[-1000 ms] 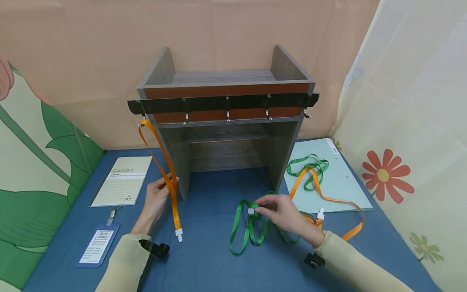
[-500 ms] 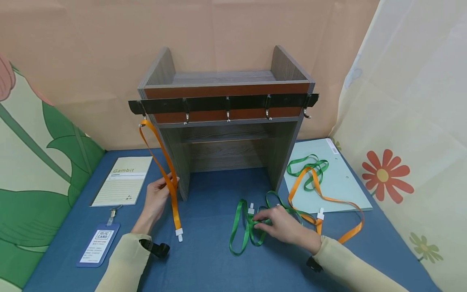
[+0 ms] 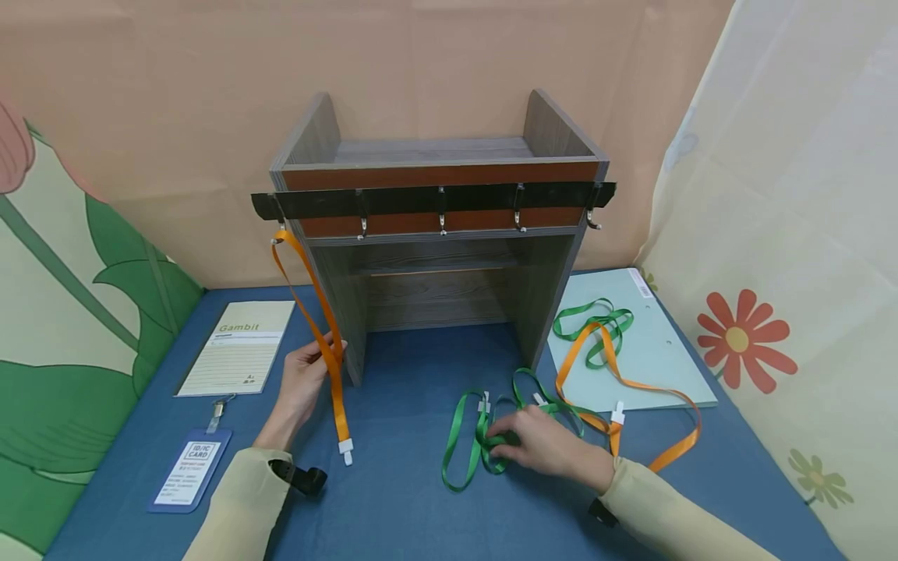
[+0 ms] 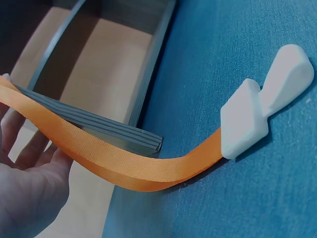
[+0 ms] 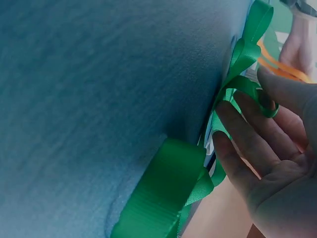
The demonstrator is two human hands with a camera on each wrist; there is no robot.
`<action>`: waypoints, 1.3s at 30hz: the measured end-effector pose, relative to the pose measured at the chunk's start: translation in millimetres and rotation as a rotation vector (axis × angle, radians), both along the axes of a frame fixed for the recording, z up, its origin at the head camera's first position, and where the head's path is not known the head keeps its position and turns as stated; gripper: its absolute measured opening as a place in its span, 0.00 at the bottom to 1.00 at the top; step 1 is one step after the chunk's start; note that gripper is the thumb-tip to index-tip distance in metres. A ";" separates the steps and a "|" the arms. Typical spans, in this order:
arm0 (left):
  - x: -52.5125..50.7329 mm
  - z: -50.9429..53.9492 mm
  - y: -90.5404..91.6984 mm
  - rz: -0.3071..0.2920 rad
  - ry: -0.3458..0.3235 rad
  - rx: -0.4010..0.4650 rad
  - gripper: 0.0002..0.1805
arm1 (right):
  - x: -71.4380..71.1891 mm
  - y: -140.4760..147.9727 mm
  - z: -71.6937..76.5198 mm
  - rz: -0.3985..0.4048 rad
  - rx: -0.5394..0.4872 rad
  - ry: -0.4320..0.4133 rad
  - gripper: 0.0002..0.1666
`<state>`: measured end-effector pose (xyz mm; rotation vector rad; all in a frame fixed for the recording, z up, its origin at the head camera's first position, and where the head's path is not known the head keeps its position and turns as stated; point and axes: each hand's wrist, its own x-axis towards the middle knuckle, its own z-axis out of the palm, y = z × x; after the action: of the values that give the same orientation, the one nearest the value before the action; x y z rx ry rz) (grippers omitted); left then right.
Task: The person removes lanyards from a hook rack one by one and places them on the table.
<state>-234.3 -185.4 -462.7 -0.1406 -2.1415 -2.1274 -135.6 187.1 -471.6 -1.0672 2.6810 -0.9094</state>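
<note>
An orange lanyard [image 3: 319, 312] with a white clip [image 3: 346, 448] hangs from the leftmost hook. My left hand [image 3: 303, 378] holds its strap near the shelf's left side panel; in the left wrist view, the fingers [image 4: 37, 151] lie behind the strap. On the blue cloth, my right hand [image 3: 543, 444] is at a loosely looped green lanyard [image 3: 456, 444]. In the right wrist view, a loop of green strap [image 5: 242, 82] runs between the thumb and the bent fingers [image 5: 247, 134]. The right fingertips are partly hidden in the head view. White clips [image 3: 484, 403] show among the green loops.
A grey shelf [image 3: 438, 152] bears a black strip [image 3: 407, 200] with several hooks. A pale folder [image 3: 655, 366] holds another green lanyard [image 3: 610, 319] and part of another orange lanyard [image 3: 677, 448]. A notebook [image 3: 235, 347] and a blue ID card holder [image 3: 189, 471] lie left.
My right hand has moved from beside a white clip down onto the green loops, which have shifted and spread out; a second clip now shows. The left hand stays at the hanging orange lanyard.
</note>
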 end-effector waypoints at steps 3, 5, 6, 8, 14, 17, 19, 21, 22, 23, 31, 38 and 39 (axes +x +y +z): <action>0.2 0.6 0.1 -0.003 0.004 0.002 0.23 | 1.0 -0.5 1.7 -0.009 0.006 -0.024 0.14; -0.4 0.3 -0.1 -0.003 0.007 0.004 0.22 | 1.1 -0.9 3.4 -0.009 0.008 -0.029 0.15; -0.5 0.3 0.1 -0.001 0.009 0.006 0.22 | 0.9 -1.1 4.6 -0.004 0.001 -0.034 0.16; -0.8 -0.2 0.3 0.000 0.011 0.009 0.22 | 0.1 -1.7 8.6 0.006 -0.012 -0.036 0.17; -1.2 -1.2 1.1 0.001 0.026 0.041 0.21 | -6.9 -5.4 30.1 0.047 -0.062 -0.008 0.18; -0.7 -0.4 1.3 0.003 0.024 0.035 0.22 | -11.1 -9.3 43.4 0.054 -0.079 0.001 0.18; -0.2 0.5 1.3 0.003 0.015 0.024 0.23 | -13.4 -13.1 52.9 0.051 -0.084 0.007 0.17; 0.4 1.5 1.2 0.002 0.005 0.011 0.23 | -15.7 -17.7 61.8 0.050 -0.093 0.009 0.17; 0.6 2.1 1.3 0.002 -0.001 0.007 0.23 | -16.8 -20.3 66.4 0.052 -0.097 0.018 0.17; 0.7 2.8 1.4 0.001 -0.005 0.002 0.23 | -17.8 -23.0 71.1 0.056 -0.101 0.029 0.16; -0.1 2.5 0.3 0.014 0.005 -0.005 0.21 | -26.5 -50.2 109.1 0.078 -0.137 0.156 0.16; 1.4 1.4 1.6 -0.003 0.013 0.012 0.21 | -32.0 -72.1 132.9 0.080 -0.191 0.226 0.18; 2.1 1.4 1.7 -0.002 0.011 0.012 0.21 | -32.7 -75.4 135.3 0.073 -0.201 0.232 0.18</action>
<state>-232.2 -183.7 -461.2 -0.1534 -2.1229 -2.1348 -168.2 111.7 -336.3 -1.3822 2.7536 -1.1248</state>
